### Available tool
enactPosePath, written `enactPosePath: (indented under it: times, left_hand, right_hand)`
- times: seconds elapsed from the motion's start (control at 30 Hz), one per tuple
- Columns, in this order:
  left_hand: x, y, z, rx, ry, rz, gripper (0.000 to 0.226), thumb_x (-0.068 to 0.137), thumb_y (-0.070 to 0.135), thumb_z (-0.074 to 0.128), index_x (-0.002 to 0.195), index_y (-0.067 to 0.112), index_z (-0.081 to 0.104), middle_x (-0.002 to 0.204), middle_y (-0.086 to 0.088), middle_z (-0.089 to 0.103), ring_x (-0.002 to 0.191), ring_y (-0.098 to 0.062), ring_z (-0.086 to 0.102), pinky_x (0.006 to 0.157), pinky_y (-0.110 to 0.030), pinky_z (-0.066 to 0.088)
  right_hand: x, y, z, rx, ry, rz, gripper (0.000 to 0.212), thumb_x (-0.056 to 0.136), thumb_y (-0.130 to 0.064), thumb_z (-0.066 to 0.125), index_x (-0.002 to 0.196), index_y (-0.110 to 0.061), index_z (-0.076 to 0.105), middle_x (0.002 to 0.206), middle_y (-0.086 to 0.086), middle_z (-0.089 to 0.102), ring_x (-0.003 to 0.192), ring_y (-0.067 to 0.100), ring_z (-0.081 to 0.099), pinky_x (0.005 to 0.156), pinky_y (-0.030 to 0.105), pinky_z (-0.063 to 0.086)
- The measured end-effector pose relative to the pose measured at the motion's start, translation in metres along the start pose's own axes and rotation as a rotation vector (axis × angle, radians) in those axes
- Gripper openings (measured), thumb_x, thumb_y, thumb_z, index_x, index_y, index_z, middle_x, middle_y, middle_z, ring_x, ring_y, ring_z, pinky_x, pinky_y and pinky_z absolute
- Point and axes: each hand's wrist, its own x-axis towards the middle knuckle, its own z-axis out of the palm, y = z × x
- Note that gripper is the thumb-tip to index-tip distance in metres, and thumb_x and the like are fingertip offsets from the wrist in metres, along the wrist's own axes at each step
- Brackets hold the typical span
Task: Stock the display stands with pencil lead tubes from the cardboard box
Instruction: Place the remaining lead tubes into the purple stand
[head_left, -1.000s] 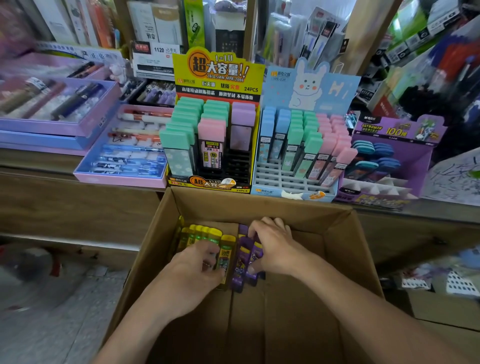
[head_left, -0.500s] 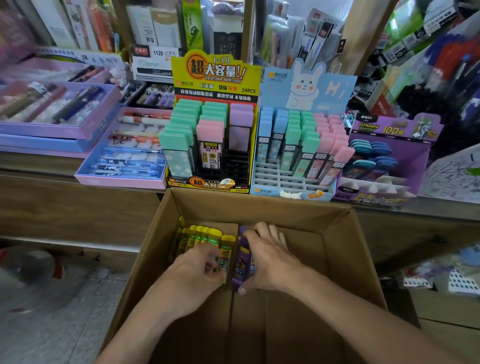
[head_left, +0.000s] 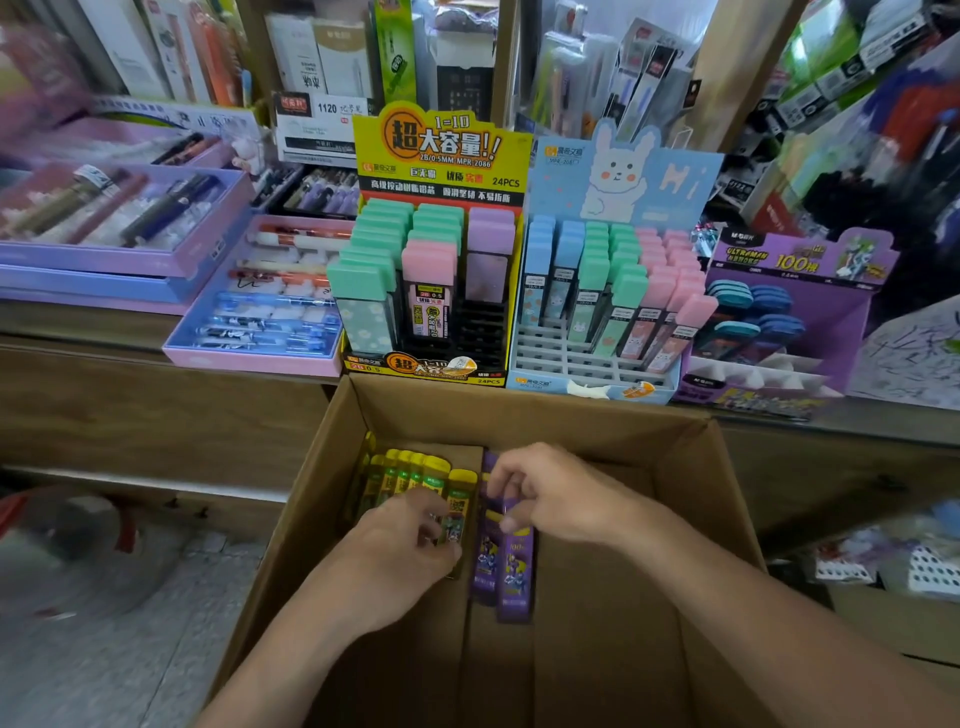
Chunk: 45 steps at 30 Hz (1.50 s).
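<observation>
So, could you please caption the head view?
Left hand grips a yellow tube, right hand pinches purple tubes inside the cardboard box.

Beyond the left hand (head_left: 400, 551), the yellow stand (head_left: 441, 150) reads "1=10", "2B/0.5MM MPR-2086" and "24PCS". Beyond the right hand (head_left: 561, 499), the blue stand (head_left: 675, 182) says "Hi". Further right, the purple stand (head_left: 769, 260) shows "ULTRAMAN" and "100". The purple tube (head_left: 514, 577) at the right hand carries "100".

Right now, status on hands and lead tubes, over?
Left hand pinching a yellow plastic lead tube, right hand pinching a purple plastic lead tube. Both tubes down inside the brown cardboard box. Box top open, nothing in the way.
</observation>
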Motion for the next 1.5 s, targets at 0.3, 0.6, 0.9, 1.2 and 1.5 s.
enactPosePath:
  times: [0.3,0.6,0.9,1.2,1.5]
  left_hand:
    - [0.001,0.005,0.007,-0.367,-0.161,0.086,0.014,0.099,0.034,0.064,0.099,0.022,0.071,0.086,0.001,0.077,0.083,-0.013,0.074,0.080,-0.033,0.058]
    - [0.001,0.001,-0.002,-0.414,0.047,0.020,0.018,0.105,0.018,0.055,0.096,0.013,0.070,0.084,-0.007,0.078,0.079,-0.021,0.076,0.077,-0.042,0.059]
    - [0.003,-0.002,-0.002,-0.371,0.039,0.046,0.015,0.103,0.023,0.058,0.095,0.018,0.070,0.082,0.001,0.077,0.077,-0.014,0.075,0.073,-0.034,0.057]
    - [0.003,-0.008,-0.003,-0.352,0.053,0.057,0.013,0.102,0.028,0.059,0.096,0.023,0.069,0.086,0.005,0.078,0.079,-0.010,0.075,0.078,-0.034,0.059]
    - [0.004,-0.008,-0.003,-0.362,0.053,0.057,0.011,0.102,0.029,0.060,0.098,0.025,0.069,0.086,0.010,0.077,0.080,-0.008,0.075,0.080,-0.035,0.060]
  right_hand:
    - [-0.012,-0.021,-0.026,0.524,0.027,-0.142,0.015,0.092,-0.007,0.074,0.096,-0.021,0.076,0.087,0.005,0.077,0.070,0.007,0.067,0.062,0.021,0.053]
    - [-0.032,0.012,-0.006,-0.249,0.169,0.131,0.036,0.099,-0.031,0.065,0.134,-0.031,0.062,0.108,-0.014,0.046,0.107,0.010,0.053,0.093,0.031,0.048]
    - [-0.015,0.011,-0.014,-0.450,-0.023,0.165,0.028,0.109,-0.033,0.041,0.136,-0.032,0.050,0.125,0.004,0.060,0.111,0.026,0.060,0.086,0.043,0.051]
    - [-0.010,0.006,-0.020,-0.596,0.067,0.112,0.016,0.108,-0.042,0.037,0.120,-0.031,0.042,0.106,0.002,0.061,0.097,0.028,0.063,0.072,0.037,0.040]
    - [0.002,-0.020,-0.010,-0.930,-0.003,0.217,0.026,0.102,-0.037,0.049,0.110,-0.019,0.067,0.105,0.004,0.068,0.084,0.026,0.062,0.067,0.036,0.039]
